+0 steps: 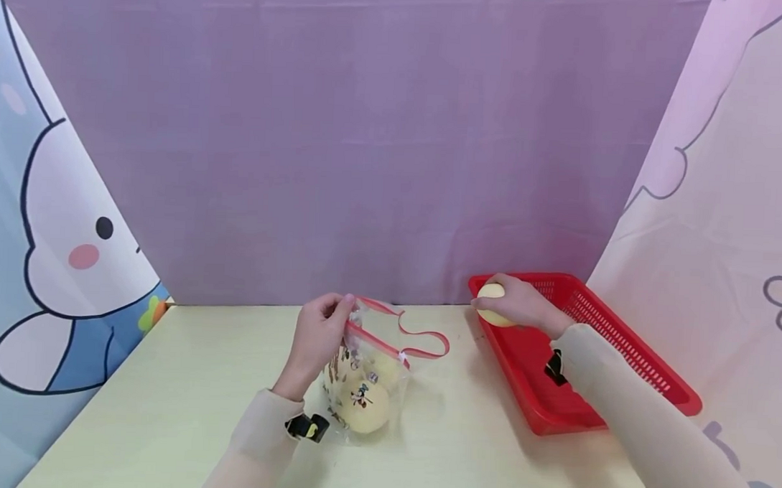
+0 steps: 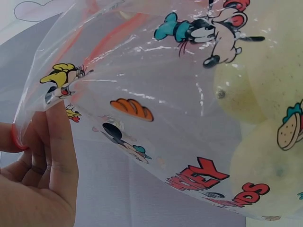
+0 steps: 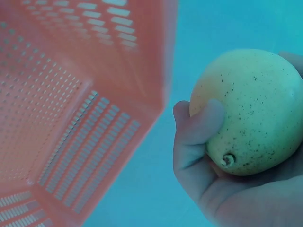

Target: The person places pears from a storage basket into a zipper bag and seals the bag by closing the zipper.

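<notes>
A clear zip bag [image 1: 395,406], printed with cartoon figures and edged in red, stands on the table with several pale yellow mangoes [image 1: 367,410] inside. My left hand [image 1: 319,335] pinches its red top edge between thumb and fingers, and the mouth gapes toward the right. In the left wrist view the fingers [image 2: 61,146] show against the clear film, with mangoes [image 2: 265,165] behind the print. Over the left rim of the red basket, my right hand [image 1: 521,302] grips a mango [image 3: 255,109] with dark speckles and a short stem.
The red plastic basket [image 1: 528,403], with slotted walls, sits on the right of the pale table [image 1: 198,409]. A loose red strip [image 1: 436,335] curls out from the bag's mouth. Behind the table hangs a purple cloth [image 1: 368,164], with printed curtains at both sides.
</notes>
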{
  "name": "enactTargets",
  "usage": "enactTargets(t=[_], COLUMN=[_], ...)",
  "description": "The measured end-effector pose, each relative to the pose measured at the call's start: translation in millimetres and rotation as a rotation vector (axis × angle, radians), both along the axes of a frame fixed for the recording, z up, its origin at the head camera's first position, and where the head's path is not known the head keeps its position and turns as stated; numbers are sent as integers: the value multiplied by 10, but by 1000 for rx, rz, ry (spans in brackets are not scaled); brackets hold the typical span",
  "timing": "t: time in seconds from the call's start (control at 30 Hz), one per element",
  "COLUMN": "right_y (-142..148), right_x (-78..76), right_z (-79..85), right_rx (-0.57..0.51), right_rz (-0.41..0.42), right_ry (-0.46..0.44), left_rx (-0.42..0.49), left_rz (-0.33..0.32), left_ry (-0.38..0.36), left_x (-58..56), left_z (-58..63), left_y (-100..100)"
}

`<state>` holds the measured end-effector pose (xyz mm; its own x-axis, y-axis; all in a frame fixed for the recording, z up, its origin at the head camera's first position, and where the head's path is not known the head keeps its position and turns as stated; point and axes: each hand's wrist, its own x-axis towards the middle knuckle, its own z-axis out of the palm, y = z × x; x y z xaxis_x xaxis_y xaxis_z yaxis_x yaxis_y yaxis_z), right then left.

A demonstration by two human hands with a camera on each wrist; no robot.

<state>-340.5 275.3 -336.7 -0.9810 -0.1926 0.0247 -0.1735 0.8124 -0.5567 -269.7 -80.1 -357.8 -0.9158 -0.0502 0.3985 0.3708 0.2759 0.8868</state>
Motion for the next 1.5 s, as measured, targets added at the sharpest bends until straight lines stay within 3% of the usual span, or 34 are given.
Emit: enactTargets(t=[0.43,1.0,1.5], right_y=[-234,-563,-852], right_x=[206,457,667], right_z=[94,172,218], right_rx=[-60,-183,-222], right_rz=[13,9,86], right_ry=[53,143,185], left_rx=[12,-7,2], left_rz=[-31,9,1], left_ry=[5,33,15], left_x=[1,-17,5], left_z=[-10,-4,-23], left_y=[40,60,61])
